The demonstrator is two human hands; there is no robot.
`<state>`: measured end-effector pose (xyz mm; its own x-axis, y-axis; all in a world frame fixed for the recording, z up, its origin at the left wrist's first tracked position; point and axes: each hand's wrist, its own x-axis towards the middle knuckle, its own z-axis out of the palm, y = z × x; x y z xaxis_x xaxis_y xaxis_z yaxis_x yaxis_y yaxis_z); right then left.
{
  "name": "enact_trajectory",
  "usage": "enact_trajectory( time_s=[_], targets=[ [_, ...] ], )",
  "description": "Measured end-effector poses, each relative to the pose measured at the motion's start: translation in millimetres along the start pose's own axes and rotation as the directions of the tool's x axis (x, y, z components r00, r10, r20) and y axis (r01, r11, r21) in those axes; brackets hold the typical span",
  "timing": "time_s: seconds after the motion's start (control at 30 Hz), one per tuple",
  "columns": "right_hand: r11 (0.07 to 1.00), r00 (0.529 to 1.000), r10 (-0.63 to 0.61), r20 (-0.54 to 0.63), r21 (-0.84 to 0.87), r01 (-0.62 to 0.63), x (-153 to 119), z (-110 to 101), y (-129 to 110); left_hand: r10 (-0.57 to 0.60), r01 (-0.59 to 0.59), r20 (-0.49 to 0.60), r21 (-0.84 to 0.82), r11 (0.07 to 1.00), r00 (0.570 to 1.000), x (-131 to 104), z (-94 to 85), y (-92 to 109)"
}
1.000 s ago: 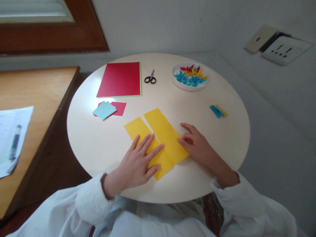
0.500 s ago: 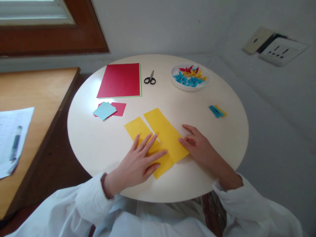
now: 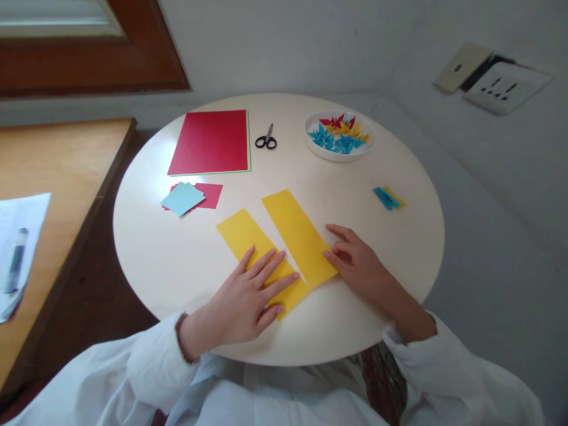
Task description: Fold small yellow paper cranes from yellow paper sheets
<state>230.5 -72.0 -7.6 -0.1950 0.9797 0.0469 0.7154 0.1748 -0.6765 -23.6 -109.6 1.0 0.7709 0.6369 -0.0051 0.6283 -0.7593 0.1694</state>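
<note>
A yellow sheet of paper [image 3: 302,234] lies on the round white table, split by a long slit that runs from its far edge toward me. Near the close end the two strips still seem joined. My left hand [image 3: 242,296] rests flat on the left strip, fingers spread. At the right strip's lower right corner, my right hand [image 3: 359,263] pinches the edge between thumb and a curled finger, its other fingers partly bent.
Black-handled scissors [image 3: 266,141] lie at the back, between a red sheet stack [image 3: 210,142] and a white dish [image 3: 339,157] of folded paper pieces. Small pale blue squares [image 3: 184,198] sit at left, folded blue strips [image 3: 385,199] at right. A wooden desk [image 3: 66,154] stands left.
The slit in the yellow paper has grown longer toward me and wider. The strips have moved apart, the left one slightly leftward. Both hands keep nearly the same pose.
</note>
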Motion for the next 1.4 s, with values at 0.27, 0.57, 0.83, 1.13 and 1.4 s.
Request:
enact_trajectory(
  time_s=[0.27, 0.57, 0.83, 1.13, 1.4],
  targets=[
    [1.0, 1.0, -0.006, -0.014, -0.001, 0.006, 0.7, 0.4, 1.0, 0.001, -0.001, -0.019, 0.002, 1.0, 1.0, -0.6, 2.7, -0.7],
    [0.996, 0.994, 0.001, -0.111, 0.085, 0.008, 0.5, 1.5, 1.8, 0.019, -0.021, -0.037, -0.043, 0.999, 0.999, -2.0, 2.0, -3.0],
    [0.993, 0.943, 0.005, -0.334, 0.112, 0.034, 0.4, 5.7, 8.0, -0.063, 0.054, -0.161, -0.062, 0.997, 0.985, -12.5, 0.6, -4.4],
    [0.996, 0.852, -0.085, -0.517, -0.021, 0.086, -0.3, 9.0, 11.9, -0.075, 0.078, -0.088, 0.029, 0.997, 0.993, -28.5, 5.2, -8.4],
    [0.89, 0.862, -0.424, -0.279, -0.304, 0.34, -7.2, 11.7, 0.9, -0.089, 0.09, -0.033, 0.034, 0.995, 0.995, -24.9, 4.0, -6.8]
  ],
)
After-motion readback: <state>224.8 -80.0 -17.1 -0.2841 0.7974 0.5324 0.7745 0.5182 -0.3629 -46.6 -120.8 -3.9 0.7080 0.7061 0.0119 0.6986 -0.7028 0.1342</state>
